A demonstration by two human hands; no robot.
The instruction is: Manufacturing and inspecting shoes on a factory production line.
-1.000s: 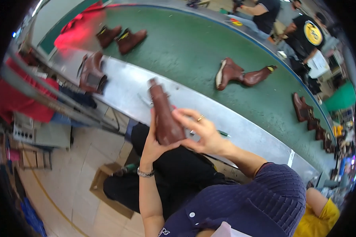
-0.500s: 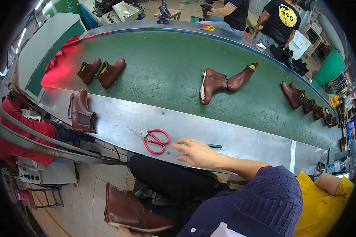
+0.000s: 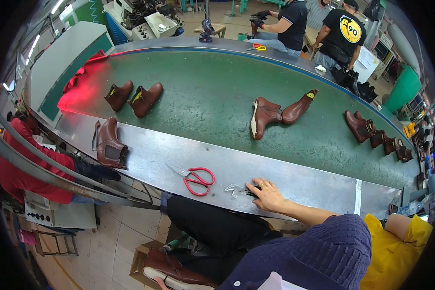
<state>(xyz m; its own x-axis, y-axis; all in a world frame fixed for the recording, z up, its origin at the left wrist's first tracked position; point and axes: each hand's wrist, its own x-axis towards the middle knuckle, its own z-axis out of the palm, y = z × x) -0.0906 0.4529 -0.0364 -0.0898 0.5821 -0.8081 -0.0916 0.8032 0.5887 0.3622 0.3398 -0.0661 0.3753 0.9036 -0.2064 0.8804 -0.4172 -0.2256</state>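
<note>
My right hand (image 3: 269, 195) lies palm down on the metal ledge, its fingers over the dark handles of a pair of pliers. The pliers' hooked metal head (image 3: 234, 189) shows left of my fingers; most of the handles are hidden under the hand. Further left lie scissors (image 3: 198, 181) with red handles, blades pointing left. Low by my legs, a brown leather ankle boot (image 3: 179, 270) is tilted with its pale sole outward. My left hand (image 3: 160, 284) grips it at the bottom edge, mostly out of view. Another brown boot (image 3: 112, 147) stands at the ledge's left end.
Beyond the ledge runs a green conveyor belt (image 3: 198, 96) carrying several brown boots (image 3: 266, 118). A grey-green machine housing (image 3: 67, 67) with red light sits at the left. A cardboard box (image 3: 137, 263) is by my legs. A person in yellow (image 3: 389, 246) sits close on my right.
My right hand has moved right, from over the pliers' head onto the handles, uncovering the head. The boot in my left hand has turned over, showing more of its sole.
</note>
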